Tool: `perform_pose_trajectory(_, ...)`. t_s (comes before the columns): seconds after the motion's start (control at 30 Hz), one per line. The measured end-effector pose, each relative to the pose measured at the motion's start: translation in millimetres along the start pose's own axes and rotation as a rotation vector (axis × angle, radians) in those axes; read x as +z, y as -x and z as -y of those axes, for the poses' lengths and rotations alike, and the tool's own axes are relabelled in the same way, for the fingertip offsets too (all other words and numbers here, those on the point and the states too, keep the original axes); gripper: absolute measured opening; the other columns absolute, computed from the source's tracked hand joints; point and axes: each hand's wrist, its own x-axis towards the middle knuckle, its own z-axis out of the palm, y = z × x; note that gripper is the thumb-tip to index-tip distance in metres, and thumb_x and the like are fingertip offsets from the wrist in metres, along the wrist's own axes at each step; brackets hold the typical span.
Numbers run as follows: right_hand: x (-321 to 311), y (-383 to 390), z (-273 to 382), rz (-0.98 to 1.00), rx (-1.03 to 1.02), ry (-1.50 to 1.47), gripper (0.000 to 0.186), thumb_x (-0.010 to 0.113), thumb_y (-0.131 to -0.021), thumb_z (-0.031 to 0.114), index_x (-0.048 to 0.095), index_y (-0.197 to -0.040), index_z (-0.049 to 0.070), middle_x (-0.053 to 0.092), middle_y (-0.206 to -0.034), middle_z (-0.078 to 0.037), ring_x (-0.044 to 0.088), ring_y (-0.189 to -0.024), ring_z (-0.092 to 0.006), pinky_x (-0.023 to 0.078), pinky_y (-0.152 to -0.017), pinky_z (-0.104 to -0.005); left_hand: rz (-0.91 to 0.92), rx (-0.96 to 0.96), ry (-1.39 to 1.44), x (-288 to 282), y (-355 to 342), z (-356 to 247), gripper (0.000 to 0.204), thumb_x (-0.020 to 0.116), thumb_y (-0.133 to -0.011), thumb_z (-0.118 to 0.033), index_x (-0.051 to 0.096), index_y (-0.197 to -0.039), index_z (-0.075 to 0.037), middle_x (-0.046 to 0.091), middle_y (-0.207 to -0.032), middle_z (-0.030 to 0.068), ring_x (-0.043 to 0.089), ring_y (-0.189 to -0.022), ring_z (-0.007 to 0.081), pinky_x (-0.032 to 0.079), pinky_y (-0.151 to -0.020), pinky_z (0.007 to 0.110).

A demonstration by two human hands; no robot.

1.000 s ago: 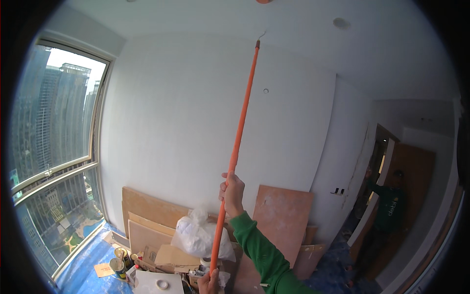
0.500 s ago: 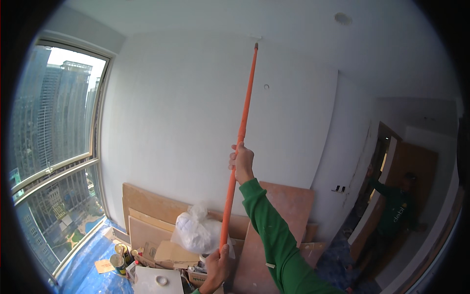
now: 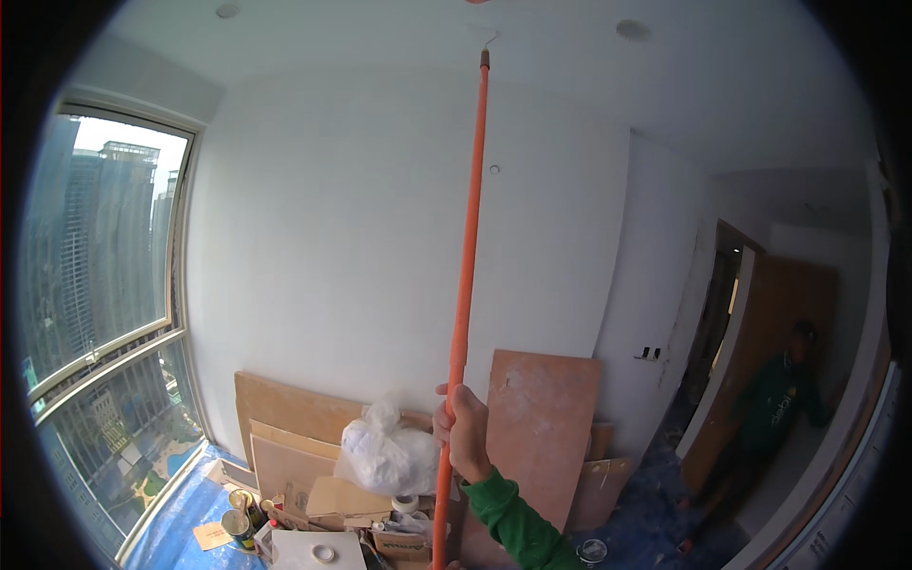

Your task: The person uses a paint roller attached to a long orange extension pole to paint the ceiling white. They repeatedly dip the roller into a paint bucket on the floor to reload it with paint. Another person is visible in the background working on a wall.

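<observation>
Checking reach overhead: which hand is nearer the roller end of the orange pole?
Right. The right hand grips the orange pole mid-shaft, far below its roller end; the left hand is not in view, below the frame.

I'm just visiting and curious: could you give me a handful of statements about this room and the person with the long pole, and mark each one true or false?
1. The right hand grips an orange pole that reaches up to the ceiling. True.
2. The pole is blue. False: it is orange, with a dark fitting near its top end.
3. Wooden boards lean against the white wall. True.
4. A white plastic bag hangs from the window. False: it sits among the boards and cardboard by the wall.
5. Nobody else is in view. False: a person in green stands by the doorway at the right.
</observation>
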Motion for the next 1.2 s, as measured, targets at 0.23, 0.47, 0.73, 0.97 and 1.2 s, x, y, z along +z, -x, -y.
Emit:
perform_pose_trajectory(0.23,-9,49,-18,-0.033,-0.017,0.05,0.038,0.041,-0.104,0.037,0.052,-0.107,0.001,0.039,-0.061,0.002,0.035,-0.043,-0.0053,0.03,-0.039,-0.0226,0.368,-0.309,0.032,-20,29,17,0.023,0.054,-0.097,-0.025,0.065,-0.105,-0.007,0.054,-0.069,-0.0042,0.05,-0.06,0.0103,0.04,-0.051,0.028)
perform_pose_trajectory(0.47,-24,70,-27,-0.104,-0.029,0.091,0.04,0.043,-0.103,0.039,0.053,-0.107,0.001,0.04,-0.06,0.001,0.035,-0.042,-0.0059,0.03,-0.039,-0.0225,0.37,-0.244,-0.201,-17,37,44,0.021,0.06,-0.091,-0.021,0.069,-0.102,-0.005,0.064,-0.077,0.0032,0.058,-0.068,0.0168,0.046,-0.057,0.035)
perform_pose_trajectory(0.73,-30,50,-15,-0.12,-0.08,0.152,0.041,0.043,-0.103,0.04,0.053,-0.107,0.001,0.039,-0.059,0.001,0.034,-0.043,-0.0057,0.029,-0.039,-0.0224,0.425,-0.277,-0.25,-4,18,36,0.024,0.063,-0.09,-0.024,0.07,-0.096,-0.002,0.062,-0.07,0.0079,0.057,-0.065,0.0216,0.047,-0.06,0.035)
perform_pose_trajectory(0.97,-34,-1,4,-0.122,-0.057,0.142,0.036,0.04,-0.104,0.036,0.052,-0.105,0.002,0.037,-0.058,0.003,0.032,-0.041,-0.0058,0.028,-0.038,-0.0235,0.283,-0.05,-0.308,24,-3,-24,0.043,0.062,-0.089,-0.044,0.064,-0.076,-0.003,0.055,-0.056,0.0055,0.056,-0.051,0.0168,0.042,-0.046,0.034)
perform_pose_trajectory(1.2,-38,-73,19,-0.135,-0.022,0.152,0.038,0.04,-0.103,0.038,0.052,-0.103,0.002,0.038,-0.059,0.003,0.032,-0.041,-0.0063,0.029,-0.038,-0.0243,0.265,0.051,-0.247,41,-39,-106,0.052,0.06,-0.09,-0.051,0.062,-0.073,-0.002,0.054,-0.055,0.0057,0.055,-0.051,0.0165,0.041,-0.046,0.034)
